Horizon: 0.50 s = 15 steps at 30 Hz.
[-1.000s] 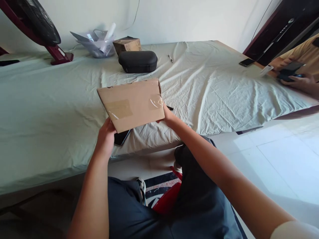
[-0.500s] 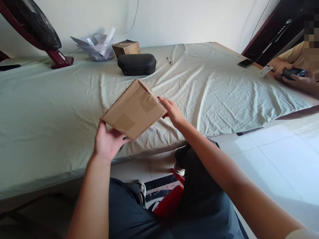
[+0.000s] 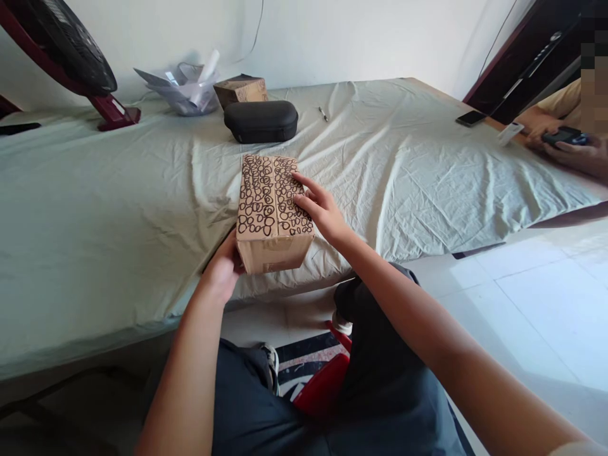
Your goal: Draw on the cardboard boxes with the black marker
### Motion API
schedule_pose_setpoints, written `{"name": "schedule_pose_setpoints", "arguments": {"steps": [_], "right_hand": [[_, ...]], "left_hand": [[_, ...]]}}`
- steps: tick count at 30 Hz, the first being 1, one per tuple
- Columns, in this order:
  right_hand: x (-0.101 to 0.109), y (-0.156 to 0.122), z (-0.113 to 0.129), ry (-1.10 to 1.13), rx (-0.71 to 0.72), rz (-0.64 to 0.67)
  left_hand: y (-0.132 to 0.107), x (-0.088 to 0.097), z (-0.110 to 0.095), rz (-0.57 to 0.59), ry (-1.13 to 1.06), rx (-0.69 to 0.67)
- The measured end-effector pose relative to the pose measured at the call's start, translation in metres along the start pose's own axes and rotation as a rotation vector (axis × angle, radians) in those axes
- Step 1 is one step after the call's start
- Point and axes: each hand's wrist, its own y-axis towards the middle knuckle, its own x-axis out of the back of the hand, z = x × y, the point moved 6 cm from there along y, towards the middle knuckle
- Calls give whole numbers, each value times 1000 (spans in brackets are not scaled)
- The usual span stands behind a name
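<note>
A cardboard box (image 3: 274, 253) is tilted at the front edge of the bed-like surface, its upper face covered in hand-drawn black circles and a strip of tape running down the middle. My left hand (image 3: 223, 269) grips its lower left side, with most of the fingers hidden behind or beneath the cardboard. Over the right edge, my right hand (image 3: 320, 209) holds the box with its thumb and a finger pressed on the patterned face. Whether the box touches the cloth below, I cannot tell.
Behind the box lie a black zip case (image 3: 261, 122), a second cardboard box (image 3: 240, 90), a clear plastic basket (image 3: 194, 101) and a pen (image 3: 323, 114). A fan (image 3: 118, 114) stands left. At right are a phone (image 3: 470, 118) and another person's hands (image 3: 565, 142) holding a dark device.
The box has been turned in my hands, so its circle-covered face now shows instead of a plain taped side. My left hand has shifted right, and my right hand's fingers now lie over that face.
</note>
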Motion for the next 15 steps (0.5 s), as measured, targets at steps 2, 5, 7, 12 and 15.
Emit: {"name": "schedule_pose_setpoints", "arguments": {"steps": [2, 5, 7, 12, 15], "right_hand": [[-1, 2, -2, -10, 12, -3], [-2, 4, -6, -22, 14, 7], [-3, 5, -7, -27, 14, 11], [-5, 3, -3, -14, 30, 14], [-4, 3, -6, 0, -20, -16]], "left_hand": [[-4, -6, -1, 20, -19, 16], [-8, -14, -5, 115, -80, -5], [-10, -18, -7, 189, -126, -33], [-11, -22, -9, 227, -212, -66], [-11, -23, -14, 172, -284, -95]]}}
